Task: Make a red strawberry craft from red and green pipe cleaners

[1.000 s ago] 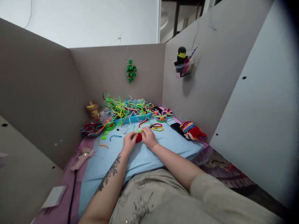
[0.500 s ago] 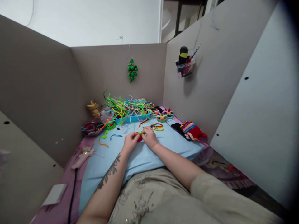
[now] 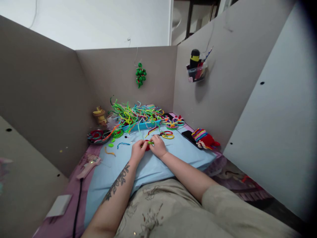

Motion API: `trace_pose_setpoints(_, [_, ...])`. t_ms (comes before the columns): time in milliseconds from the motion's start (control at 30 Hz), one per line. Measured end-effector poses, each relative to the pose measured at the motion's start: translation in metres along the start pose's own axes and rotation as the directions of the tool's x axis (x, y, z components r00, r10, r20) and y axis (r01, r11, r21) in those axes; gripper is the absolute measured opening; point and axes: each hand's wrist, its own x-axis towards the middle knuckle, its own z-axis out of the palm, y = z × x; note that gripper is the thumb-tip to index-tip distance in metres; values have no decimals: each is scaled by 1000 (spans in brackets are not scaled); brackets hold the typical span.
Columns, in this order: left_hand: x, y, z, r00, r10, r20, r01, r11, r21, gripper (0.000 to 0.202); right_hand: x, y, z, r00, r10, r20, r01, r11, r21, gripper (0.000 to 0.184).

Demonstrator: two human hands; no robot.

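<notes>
My left hand (image 3: 137,151) and my right hand (image 3: 157,146) meet over a light blue pillow (image 3: 119,172) on my lap. Both pinch a small red piece (image 3: 147,146) with a bright green pipe cleaner (image 3: 148,142) across it. The fingers of both hands are curled closed on it. Just beyond lie red and yellow pipe cleaner loops (image 3: 167,134). A blue tray (image 3: 141,125) heaped with several coloured pipe cleaners sits further back.
Grey cardboard walls enclose the space on three sides. A pink glue gun (image 3: 88,166) lies at the left, a dark bowl (image 3: 97,137) of pieces behind it. A phone (image 3: 189,136) and a striped red toy (image 3: 204,138) rest at the right. A green ornament (image 3: 140,75) hangs on the back wall.
The green pipe cleaner has shifted slightly between my fingertips as they work on the red piece. The view has tilted a little; my arms stay in place.
</notes>
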Motion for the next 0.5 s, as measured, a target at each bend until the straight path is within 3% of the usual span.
trace_pose_setpoints(200, [4, -9, 0, 998, 31, -47, -31, 1000, 1, 15, 0, -2, -2, 992, -128, 22, 126, 989, 83, 23])
trace_pose_setpoints(500, [2, -7, -2, 993, -77, -94, 69, 994, -85, 19, 1, 3, 1, 999, -25, -32, 26, 999, 36, 20])
